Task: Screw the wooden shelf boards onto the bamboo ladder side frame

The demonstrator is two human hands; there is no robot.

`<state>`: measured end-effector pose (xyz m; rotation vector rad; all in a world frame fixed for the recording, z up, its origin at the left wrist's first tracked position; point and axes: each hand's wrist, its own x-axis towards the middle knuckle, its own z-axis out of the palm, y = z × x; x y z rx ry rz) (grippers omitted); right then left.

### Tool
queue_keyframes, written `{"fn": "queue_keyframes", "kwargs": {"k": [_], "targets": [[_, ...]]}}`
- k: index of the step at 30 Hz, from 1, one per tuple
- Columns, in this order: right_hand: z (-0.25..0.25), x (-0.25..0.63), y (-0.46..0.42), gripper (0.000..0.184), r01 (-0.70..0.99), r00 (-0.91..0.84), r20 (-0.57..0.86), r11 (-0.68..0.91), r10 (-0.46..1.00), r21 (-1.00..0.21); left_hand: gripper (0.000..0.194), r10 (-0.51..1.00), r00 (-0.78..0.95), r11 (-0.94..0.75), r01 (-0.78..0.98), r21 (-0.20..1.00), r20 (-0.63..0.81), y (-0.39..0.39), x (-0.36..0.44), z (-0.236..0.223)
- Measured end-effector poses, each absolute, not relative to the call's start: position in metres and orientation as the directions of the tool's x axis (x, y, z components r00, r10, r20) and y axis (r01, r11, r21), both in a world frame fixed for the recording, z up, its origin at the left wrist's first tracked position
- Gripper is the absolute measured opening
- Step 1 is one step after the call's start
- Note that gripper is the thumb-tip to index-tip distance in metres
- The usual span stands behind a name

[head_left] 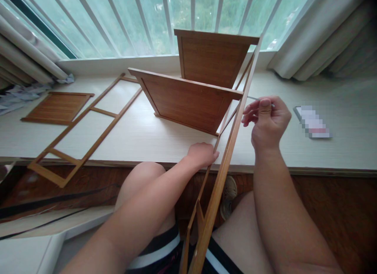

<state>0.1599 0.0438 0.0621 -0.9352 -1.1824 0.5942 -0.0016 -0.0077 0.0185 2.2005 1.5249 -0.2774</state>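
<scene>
A wooden side frame (232,144) stands on edge, running from my lap toward the window. Two brown wooden shelf panels, a nearer panel (188,97) and a farther panel (213,56), meet it at their right ends. My left hand (203,154) is closed round the frame's lower rail, below the nearer panel. On the frame's other side, my right hand (269,115) pinches a thin metal hex key (253,98). The key's tip reaches the frame level with the nearer panel's end; its exact seat is too small to make out.
A second ladder-like wooden frame (110,133) lies at the left, overhanging the white ledge's (338,156) front edge. Beyond it lies another wooden panel (59,107). A phone-like object (313,123), partly blurred, rests at the right. Curtains (321,34) flank the barred window.
</scene>
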Motion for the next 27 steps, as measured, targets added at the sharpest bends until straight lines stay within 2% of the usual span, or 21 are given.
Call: {"fn": "queue_keyframes", "kwargs": {"k": [9, 19, 27], "targets": [[0.062, 0.161, 0.043, 0.030, 0.072, 0.296, 0.512, 0.515, 0.806, -0.854, 0.053, 0.841, 0.372, -0.299, 0.925, 0.236, -0.392, -0.007, -0.002, 0.015], [0.054, 0.173, 0.043, 0.032, 0.043, 0.161, 0.506, 0.506, 0.847, -0.861, 0.052, 0.838, 0.381, -0.305, 0.920, 0.244, -0.390, -0.007, -0.001, 0.016], [0.063, 0.171, 0.041, 0.039, -0.086, 0.152, 0.338, 0.353, 0.929, -0.932, 0.052, 0.851, 0.372, -0.304, 0.925, 0.230, -0.372, -0.008, -0.001, 0.014]]}}
